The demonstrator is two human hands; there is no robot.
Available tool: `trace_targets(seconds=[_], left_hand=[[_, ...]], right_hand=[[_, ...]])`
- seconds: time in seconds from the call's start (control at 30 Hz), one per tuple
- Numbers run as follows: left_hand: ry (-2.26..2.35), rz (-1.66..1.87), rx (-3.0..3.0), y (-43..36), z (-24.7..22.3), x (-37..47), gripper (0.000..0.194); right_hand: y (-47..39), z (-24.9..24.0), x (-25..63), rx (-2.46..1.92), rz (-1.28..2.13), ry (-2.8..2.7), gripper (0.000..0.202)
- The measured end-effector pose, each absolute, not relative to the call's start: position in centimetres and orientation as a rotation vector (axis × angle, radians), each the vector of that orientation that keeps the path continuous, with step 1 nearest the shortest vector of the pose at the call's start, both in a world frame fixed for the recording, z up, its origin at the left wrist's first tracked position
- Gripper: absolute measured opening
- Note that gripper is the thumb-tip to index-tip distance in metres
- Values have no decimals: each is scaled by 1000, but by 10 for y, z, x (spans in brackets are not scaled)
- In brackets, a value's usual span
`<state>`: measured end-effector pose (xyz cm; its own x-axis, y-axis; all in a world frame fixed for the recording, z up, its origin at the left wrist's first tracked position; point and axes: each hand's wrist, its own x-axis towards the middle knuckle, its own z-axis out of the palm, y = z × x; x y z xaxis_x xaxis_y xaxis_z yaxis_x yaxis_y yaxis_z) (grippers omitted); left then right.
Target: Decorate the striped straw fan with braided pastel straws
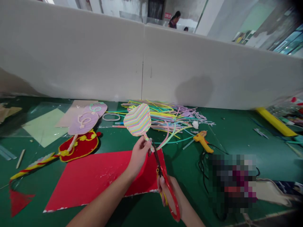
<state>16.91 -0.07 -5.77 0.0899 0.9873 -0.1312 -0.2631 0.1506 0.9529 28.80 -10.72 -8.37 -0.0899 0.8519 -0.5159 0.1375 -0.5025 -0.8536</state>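
Observation:
My left hand pinches the short handle of a small round fan covered in pastel pipe cleaner stripes. Loose pink, yellow and green pipe cleaner ends curve out to the right of that handle. My right hand grips a pair of scissors with red and yellow handles. Their dark blades point up to the fan's handle beside my left fingertips; whether they touch it I cannot tell. Beneath both hands lies a red sheet with a worn white edge.
Behind the fan lies a pile of pipe cleaners. A yellow glue gun with a black cord rests to the right. At left are a purple fan and a red fan with a tassel. A white partition borders the green table.

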Motion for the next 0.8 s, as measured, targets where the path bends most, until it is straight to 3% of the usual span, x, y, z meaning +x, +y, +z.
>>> trace_targets(seconds=[0.8], left_hand=[[1050, 1152, 1009, -4, -55, 172, 21]], right_hand=[[-110, -78, 281, -1829, 1584, -868, 50]])
